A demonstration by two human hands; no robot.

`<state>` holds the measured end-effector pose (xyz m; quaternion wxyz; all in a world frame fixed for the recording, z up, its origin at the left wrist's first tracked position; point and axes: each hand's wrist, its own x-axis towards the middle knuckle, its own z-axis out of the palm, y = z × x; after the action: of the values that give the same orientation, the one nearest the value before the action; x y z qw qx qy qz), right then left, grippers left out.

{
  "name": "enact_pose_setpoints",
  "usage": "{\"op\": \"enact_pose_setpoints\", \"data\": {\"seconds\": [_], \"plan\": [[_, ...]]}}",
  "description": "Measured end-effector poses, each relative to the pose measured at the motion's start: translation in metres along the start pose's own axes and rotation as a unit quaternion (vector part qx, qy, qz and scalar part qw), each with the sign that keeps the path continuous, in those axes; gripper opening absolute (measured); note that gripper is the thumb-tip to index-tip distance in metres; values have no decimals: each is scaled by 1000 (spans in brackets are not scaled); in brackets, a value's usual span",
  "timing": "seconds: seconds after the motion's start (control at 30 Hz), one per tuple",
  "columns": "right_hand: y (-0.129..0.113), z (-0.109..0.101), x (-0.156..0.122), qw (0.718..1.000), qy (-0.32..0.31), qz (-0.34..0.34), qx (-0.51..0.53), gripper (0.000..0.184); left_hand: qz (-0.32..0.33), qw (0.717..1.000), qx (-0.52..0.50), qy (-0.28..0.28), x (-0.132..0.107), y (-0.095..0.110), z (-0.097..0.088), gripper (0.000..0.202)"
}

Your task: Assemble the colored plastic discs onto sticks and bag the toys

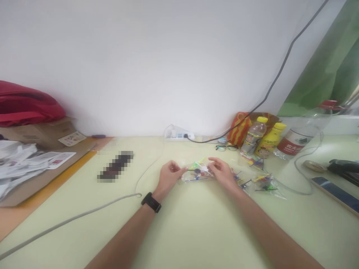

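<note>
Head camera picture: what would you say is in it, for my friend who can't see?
The left hand and right hand pinch a small clear bag of colourful bits over a pale green table. More bags and bottles sit to the right.

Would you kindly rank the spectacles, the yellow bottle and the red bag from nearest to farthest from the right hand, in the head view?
1. Spectacles, just behind the right hand, which pinches the clear bag.
2. Yellow bottle, back right.
3. Red bag, far left.
</note>
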<state>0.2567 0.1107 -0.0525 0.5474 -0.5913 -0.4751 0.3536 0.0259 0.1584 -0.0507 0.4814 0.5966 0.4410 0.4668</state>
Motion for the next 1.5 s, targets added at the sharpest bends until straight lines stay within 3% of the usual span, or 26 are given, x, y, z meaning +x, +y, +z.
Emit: {"op": "enact_pose_setpoints", "data": {"seconds": [0.17,0.3,0.4,0.53,0.7,0.83,1.07,1.17,1.27,1.37,1.43,1.5], "plan": [[-3,-8,2,995,44,-66,-63,36,9,998,52,-25,-1,1,1,35],[-17,-13,0,992,78,-92,-32,35,15,997,63,-32,-2,6,3,31],[-32,-18,-5,995,48,-70,58,30,20,998,4,-54,-2,11,2,24],[-48,-26,-8,981,-18,-21,194,22,32,996,-46,-65,-1,14,0,31],[-55,-31,-9,962,-56,8,268,21,47,995,64,-56,-7,12,5,25],[-57,-35,-9,952,-85,2,295,21,30,991,118,-47,-11,11,9,34],[-53,-66,6,933,74,-41,350,14,62,978,178,-85,-20,13,9,48],[-44,-82,19,934,192,-72,292,13,105,961,231,-112,-24,15,9,62],[-30,-99,28,945,294,-61,128,21,142,950,247,-129,-24,15,10,63],[-15,-115,33,939,335,-47,-65,29,148,954,232,-117,-22,12,10,56],[-10,-122,33,910,351,-85,-205,30,147,961,209,-103,-19,9,10,50],[-9,-118,33,859,375,-154,-313,27,146,968,183,-91,-17,8,10,41]]}}
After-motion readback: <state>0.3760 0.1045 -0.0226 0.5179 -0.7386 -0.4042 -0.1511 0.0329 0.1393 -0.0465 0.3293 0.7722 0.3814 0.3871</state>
